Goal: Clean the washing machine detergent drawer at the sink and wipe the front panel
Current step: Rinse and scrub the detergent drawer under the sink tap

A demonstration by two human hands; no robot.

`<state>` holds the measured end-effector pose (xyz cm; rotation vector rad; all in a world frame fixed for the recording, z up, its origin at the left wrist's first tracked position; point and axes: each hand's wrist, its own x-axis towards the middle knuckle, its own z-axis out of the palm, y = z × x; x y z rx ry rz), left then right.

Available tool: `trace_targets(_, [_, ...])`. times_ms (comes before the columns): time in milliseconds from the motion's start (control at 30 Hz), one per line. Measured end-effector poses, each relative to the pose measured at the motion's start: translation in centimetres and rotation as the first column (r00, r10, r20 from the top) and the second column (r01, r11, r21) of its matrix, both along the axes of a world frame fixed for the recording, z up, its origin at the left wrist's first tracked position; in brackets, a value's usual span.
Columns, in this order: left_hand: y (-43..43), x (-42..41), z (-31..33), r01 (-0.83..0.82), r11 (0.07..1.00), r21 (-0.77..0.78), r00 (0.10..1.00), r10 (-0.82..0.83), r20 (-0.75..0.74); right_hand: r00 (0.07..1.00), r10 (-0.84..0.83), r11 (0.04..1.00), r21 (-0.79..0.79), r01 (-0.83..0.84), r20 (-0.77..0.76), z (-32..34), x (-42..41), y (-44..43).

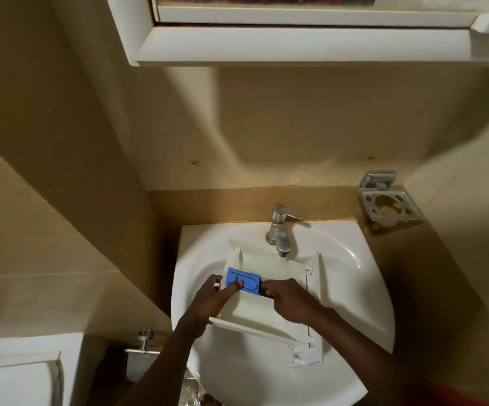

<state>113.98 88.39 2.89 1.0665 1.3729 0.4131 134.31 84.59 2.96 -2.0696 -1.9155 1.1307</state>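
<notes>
Detergent drawer (255, 313) in sink (354, 288): light, rigid plastic, probably slippery when wet; best held by its side walls. Left hand (212, 300) pinches blue insert (244, 281), thumb on top; right hand (288, 303) grips its other end.

I see the white drawer (266, 315) lying aslant across the white sink (354, 259), lower centre of frame, open side up. A blue insert (246, 281) sits flat in the drawer's left part, about mid-length. The drawer's upper compartment is speckled wet.
</notes>
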Motion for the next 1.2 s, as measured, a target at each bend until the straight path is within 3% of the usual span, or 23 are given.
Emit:
trace_targets(167, [-0.7, -0.5, 0.0, -0.055, 0.998, -0.034, 0.998, 0.054, -0.01, 0.963, 0.261, 0.944, -0.223, -0.242, 0.062, 1.3, 0.8, 1.3])
trace_targets(233, [-0.9, -0.6, 0.1, -0.064, 0.998, -0.028, 0.998, 0.064, 0.004, 0.985, 0.166, 0.98, -0.12, -0.16, 0.041, 1.9, 1.3, 1.6])
trace_targets(333, [-0.7, -0.5, 0.2, -0.063, 0.997, -0.035, 0.998, 0.064, 0.016, 0.98, -0.199, 0.973, 0.116, 0.2, -0.018, 1.4, 3.5, 2.3])
trace_targets(467, [-0.5, -0.2, -0.1, -0.071, 0.997, -0.036, 0.997, 0.07, -0.022, 0.983, -0.177, 0.983, -0.044, 0.179, 0.049, 0.8, 4.1, 3.9])
trace_targets(667, [-0.7, -0.2, -0.3, -0.085, 0.996, -0.014, 0.996, 0.084, -0.043, 0.873, -0.385, 0.917, -0.226, 0.327, -0.299, 0.5, 3.5, 5.1])
trace_targets(733, [-0.7, 0.0, -0.4, -0.094, 0.996, 0.003, 0.994, 0.094, -0.059, 0.825, -0.389, 0.908, -0.32, 0.27, -0.409, 1.0, 3.4, 4.8])
trace_targets(900, [-1.0, 1.4, 0.3, -0.124, 0.992, 0.035, 0.989, 0.126, -0.072, 0.79, -0.362, 0.877, -0.468, 0.109, -0.495, 1.0, 4.3, 4.9])
trace_targets(1100, [-0.9, 2.5, 0.5, -0.108, 0.991, 0.082, 0.99, 0.115, -0.082, 0.85, -0.242, 0.904, -0.428, 0.022, -0.468, 2.2, 6.4, 4.6])
trace_targets(1200, [-0.8, 2.9, 0.5, -0.094, 0.988, 0.12, 0.992, 0.104, -0.076, 0.953, -0.151, 0.934, -0.353, 0.051, -0.263, 2.4, 5.7, 4.7])
